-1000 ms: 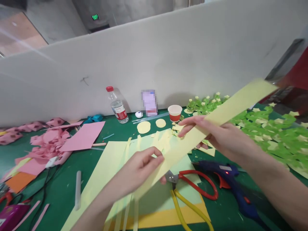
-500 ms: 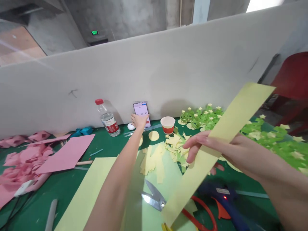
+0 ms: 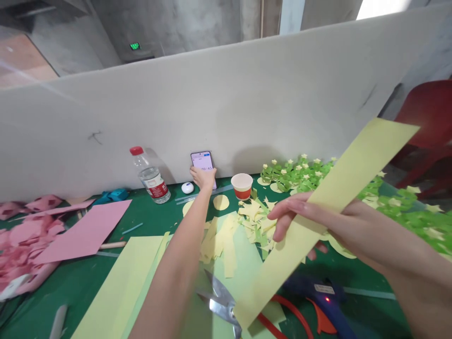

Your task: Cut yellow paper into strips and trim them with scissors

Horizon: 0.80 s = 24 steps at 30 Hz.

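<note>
While pinching pale yellow paper strip [image 3: 344,186] mid-length in right fingers [image 3: 298,205], slanted lengthwise from above scissors [image 3: 224,308] toward upper right, touching with left fingers [image 3: 195,173], as nearer hand, smartphone [image 3: 202,161] propped on end directly ahead against whitish partition [image 3: 226,108] on desk [image 3: 155,221]; unable to tell whether clasped.

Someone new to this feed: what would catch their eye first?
Probably the long pale yellow strip slanting across the right half of the view, held in the right hand. Next, the left hand stretched out to the phone at the foot of the white partition. Then the cluster of green stems with pale stars at the table's right side, behind the right hand.
</note>
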Each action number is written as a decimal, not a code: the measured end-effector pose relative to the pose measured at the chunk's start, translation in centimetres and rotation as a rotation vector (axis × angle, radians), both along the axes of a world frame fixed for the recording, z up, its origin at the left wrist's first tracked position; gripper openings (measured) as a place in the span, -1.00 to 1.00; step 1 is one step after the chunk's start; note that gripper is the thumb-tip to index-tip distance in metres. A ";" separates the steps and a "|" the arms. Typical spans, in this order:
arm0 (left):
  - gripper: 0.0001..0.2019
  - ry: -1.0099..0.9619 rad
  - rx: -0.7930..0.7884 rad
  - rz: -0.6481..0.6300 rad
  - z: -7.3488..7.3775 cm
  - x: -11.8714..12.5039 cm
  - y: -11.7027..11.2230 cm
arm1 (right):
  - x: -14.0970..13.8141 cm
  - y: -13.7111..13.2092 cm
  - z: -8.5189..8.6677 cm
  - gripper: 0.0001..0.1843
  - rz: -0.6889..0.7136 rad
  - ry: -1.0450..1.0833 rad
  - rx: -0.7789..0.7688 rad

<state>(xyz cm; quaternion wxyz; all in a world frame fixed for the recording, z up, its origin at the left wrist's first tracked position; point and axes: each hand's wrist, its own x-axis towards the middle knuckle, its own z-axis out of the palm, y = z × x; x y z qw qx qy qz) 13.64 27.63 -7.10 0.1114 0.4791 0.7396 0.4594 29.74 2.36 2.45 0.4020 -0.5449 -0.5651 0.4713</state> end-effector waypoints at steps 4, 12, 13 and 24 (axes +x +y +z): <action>-0.69 -0.099 0.003 -0.158 1.6 -0.9 -2.8 | 0.1 0.3 -0.5 -0.58 0.100 0.037 0.006; -0.55 -0.346 -0.291 -0.978 4.2 -4.3 -18.9 | -1.9 0.1 -1.2 -0.66 0.241 0.040 0.037; -0.52 -0.450 -0.418 -1.231 4.4 -4.8 -20.9 | -2.5 -0.1 -1.4 -0.67 0.235 0.033 0.046; -0.56 -0.173 -0.533 -1.059 5.3 -8.0 -27.8 | -4.7 0.1 -2.9 -0.70 0.249 -0.118 0.000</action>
